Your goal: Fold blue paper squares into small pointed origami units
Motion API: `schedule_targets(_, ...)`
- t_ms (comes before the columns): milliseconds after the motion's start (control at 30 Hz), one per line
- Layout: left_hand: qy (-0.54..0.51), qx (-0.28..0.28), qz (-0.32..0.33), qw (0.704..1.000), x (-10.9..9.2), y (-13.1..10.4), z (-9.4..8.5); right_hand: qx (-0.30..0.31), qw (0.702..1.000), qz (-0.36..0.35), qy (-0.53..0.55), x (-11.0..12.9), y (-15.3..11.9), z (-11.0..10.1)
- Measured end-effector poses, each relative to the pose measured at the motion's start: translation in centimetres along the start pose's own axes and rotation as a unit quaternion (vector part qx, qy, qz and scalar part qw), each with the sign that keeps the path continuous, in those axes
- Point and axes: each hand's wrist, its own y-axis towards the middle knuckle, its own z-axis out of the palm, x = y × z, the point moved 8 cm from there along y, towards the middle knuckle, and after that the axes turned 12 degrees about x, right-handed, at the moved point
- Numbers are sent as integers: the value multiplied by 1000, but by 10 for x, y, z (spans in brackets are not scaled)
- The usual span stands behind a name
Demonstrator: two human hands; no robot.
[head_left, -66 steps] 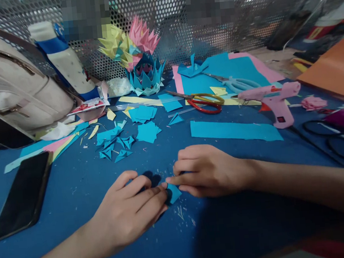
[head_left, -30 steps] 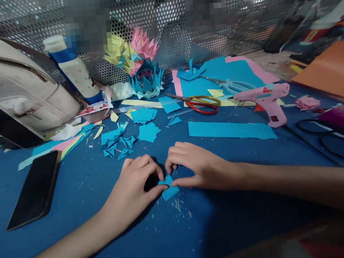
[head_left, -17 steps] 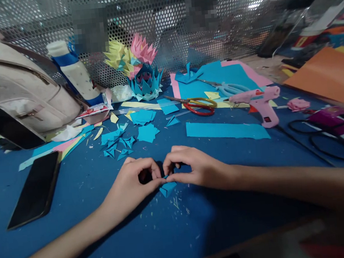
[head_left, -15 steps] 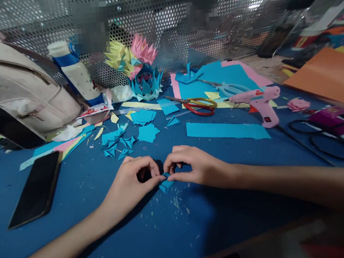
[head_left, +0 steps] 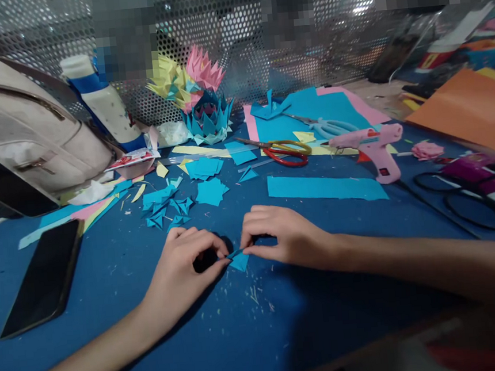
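A small folded piece of blue paper (head_left: 239, 262) lies at the middle of the blue table, its point towards me. My left hand (head_left: 195, 259) pinches its left corner between thumb and fingers. At the right corner, my right hand (head_left: 280, 234) pinches it the same way. Just beyond my left hand lie several small folded blue paper pieces (head_left: 163, 207), with a stack of blue paper squares (head_left: 211, 192) beside them. A long blue paper strip (head_left: 326, 188) lies past my right hand.
Red-and-yellow-handled scissors (head_left: 288, 152), light blue scissors (head_left: 340, 128) and a pink glue gun (head_left: 374, 142) lie behind the strip. Folded paper flowers (head_left: 206, 114) stand at the back. A phone (head_left: 43, 278) lies left; a backpack (head_left: 21, 124) and bottle (head_left: 104, 103) stand behind it.
My hands have moved slightly apart. The blue paper between them was a small diamond with loose flaps and now shows as a flatter triangle with a folded upper edge.
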Motion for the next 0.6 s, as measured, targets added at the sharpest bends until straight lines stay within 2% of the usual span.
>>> schedule_targets(133, 48, -7, 50, 998, -12, -5, -1, 12, 997, -65, -44, 6, -1, -1)
schedule_targets(267, 177, -12, 141, 974, -30, -11, 3, 32, 975, -138, -173, 15, -6, -1)
schedule_targets(400, 225, -14, 190, 956, -36, -12, 6, 51, 958, -156, -236, 17, -7, 2)
schedule_targets(600, 243, -21, 208, 947, -37, -13, 7, 65, 944, -154, -283, 20, -7, 6)
